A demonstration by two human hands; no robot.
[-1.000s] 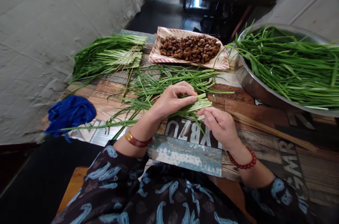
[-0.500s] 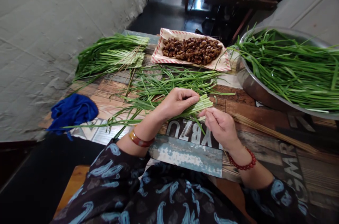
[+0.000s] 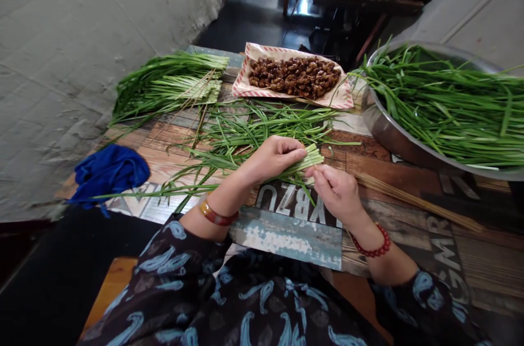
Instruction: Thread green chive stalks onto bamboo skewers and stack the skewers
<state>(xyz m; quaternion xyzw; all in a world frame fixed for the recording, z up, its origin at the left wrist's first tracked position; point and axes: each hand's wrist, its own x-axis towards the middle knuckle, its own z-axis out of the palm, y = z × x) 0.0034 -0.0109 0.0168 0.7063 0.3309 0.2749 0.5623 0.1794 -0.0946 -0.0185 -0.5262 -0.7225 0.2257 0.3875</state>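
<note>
My left hand (image 3: 276, 156) is closed around a small bunch of garlic chives (image 3: 313, 156), its thumb lying along the pale cut stems, which point right. Long green leaves trail out leftward beneath my forearm. Against the stem ends, my right hand (image 3: 333, 188) is closed in a pinch. A thin stick, seemingly a bamboo skewer, peeks out by the right wrist; most of it is hidden by the hand. Just beyond my hands lies a pile of loose garlic chives (image 3: 266, 127) on the wood-patterned table (image 3: 286, 237).
A stacked bundle of chives (image 3: 172, 84) with thin skewers on it lies at left. Behind is a paper-lined tray (image 3: 346, 96) of glossy brown pieces. A metal basin (image 3: 379, 119) of chives stands right, near bamboo skewers (image 3: 417, 201). A blue cloth (image 3: 112, 171) lies at the left edge.
The view has shifted slightly, moving everything a little left in the picture. Both hands keep nearly the same grip and position at the stem ends.
</note>
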